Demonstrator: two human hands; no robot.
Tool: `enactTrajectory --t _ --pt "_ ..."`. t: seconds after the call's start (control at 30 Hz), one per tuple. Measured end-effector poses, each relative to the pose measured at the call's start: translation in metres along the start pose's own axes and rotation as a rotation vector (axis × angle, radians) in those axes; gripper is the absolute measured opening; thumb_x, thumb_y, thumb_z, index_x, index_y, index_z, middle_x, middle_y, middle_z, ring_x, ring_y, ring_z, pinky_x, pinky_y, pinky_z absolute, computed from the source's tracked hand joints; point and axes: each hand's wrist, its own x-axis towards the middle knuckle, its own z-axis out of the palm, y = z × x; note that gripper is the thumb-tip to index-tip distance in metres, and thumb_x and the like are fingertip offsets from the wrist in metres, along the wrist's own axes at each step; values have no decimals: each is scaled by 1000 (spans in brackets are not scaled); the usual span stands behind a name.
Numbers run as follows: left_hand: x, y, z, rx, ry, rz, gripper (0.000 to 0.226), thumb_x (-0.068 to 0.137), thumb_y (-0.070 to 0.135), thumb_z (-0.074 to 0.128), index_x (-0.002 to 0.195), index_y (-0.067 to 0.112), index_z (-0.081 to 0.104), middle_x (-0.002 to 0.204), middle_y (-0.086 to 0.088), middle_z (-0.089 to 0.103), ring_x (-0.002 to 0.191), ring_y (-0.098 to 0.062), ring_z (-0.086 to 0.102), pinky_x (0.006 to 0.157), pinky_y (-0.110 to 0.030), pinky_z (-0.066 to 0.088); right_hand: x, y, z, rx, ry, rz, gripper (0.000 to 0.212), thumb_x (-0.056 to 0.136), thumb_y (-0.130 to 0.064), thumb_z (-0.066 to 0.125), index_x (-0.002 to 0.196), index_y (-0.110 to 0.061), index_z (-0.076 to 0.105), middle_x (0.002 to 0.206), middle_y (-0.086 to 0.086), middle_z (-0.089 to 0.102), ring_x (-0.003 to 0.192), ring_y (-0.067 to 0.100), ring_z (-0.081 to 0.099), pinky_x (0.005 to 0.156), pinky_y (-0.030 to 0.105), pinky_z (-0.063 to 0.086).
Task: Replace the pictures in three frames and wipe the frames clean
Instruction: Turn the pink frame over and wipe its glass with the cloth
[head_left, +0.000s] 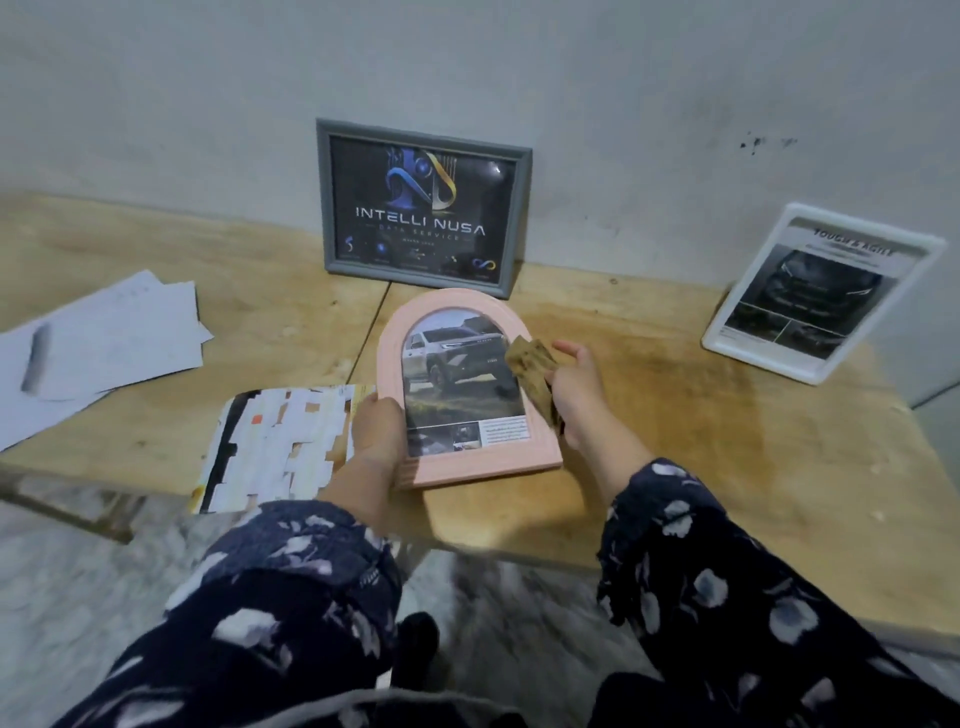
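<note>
A pink arched frame (395, 332) with a picture of a white truck is held tilted above the wooden table (675, 441). My left hand (376, 431) grips its lower left edge, thumb on the front. My right hand (576, 389) holds a crumpled brown cloth (532, 364) against the frame's right side. A grey frame (423, 205) with a dark logo picture leans on the wall behind. A white frame (823, 293) with a car brochure stands tilted at the right.
Loose white papers (104, 343) with a grey pen-like object (35, 358) lie at the table's left. A printed sheet with white and black patches (275, 447) lies by the front edge. The wall (467, 67) runs close behind the table.
</note>
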Motion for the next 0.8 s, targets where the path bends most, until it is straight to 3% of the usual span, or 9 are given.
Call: enactTrajectory --t 0.03,0.1,0.2,0.33,0.43,0.57,0.7,0.8 --pt "18 -6 -12 -4 -13 5 49 69 26 37 109 11 60 110 -20 65 93 -39 65 86 -56 54 -4 -3 10 -16 -16 -13 39 90 -15 54 126 -27 45 117 11 61 104 30 60 94 47 51" --pt "21 0 -31 0 -4 10 51 71 39 39 109 10 60 107 -22 64 89 -35 62 86 -48 52 -8 -8 28 -62 -59 -50 42 89 -16 56 129 -25 45 118 10 60 105 30 60 94 47 51" --pt "14 18 -64 -78 95 110 43 92 29 39 121 0 52 97 -15 54 85 -27 49 80 -40 41 -9 -18 57 -120 -126 -70 41 90 -14 54 129 -24 45 116 10 61 101 29 63 84 42 55" --pt "24 38 -112 -42 197 107 27 93 24 33 94 5 52 72 -13 47 58 -25 44 59 -36 40 -6 -33 102 -186 -224 -70 35 95 -9 47 127 -22 49 109 12 65 91 28 66 63 33 49" --pt "44 57 -143 -26 288 160 26 96 21 32 89 6 53 76 -17 50 62 -28 48 57 -37 46 3 -44 142 -167 -210 -57 32 95 -10 46 124 -23 50 104 11 67 82 26 65 61 31 49" --pt "80 89 -184 32 395 220 26 94 21 32 77 9 49 75 -16 49 69 -31 50 67 -44 49 24 -57 210 -131 -198 -79 30 92 -12 50 121 -22 50 105 12 66 87 29 65 67 32 50" --pt "116 104 -225 15 405 201 18 78 25 32 67 19 45 71 -16 50 62 -30 50 66 -51 51 51 -62 272 -240 -184 -97 28 93 -15 50 113 -32 42 89 9 60 65 22 53 53 30 40" --pt "138 106 -254 -3 431 160 17 72 25 32 59 24 44 70 -13 48 63 -29 47 62 -47 44 67 -59 310 -328 -190 -150 24 92 -9 44 104 -30 48 89 7 59 62 21 50 51 25 36"
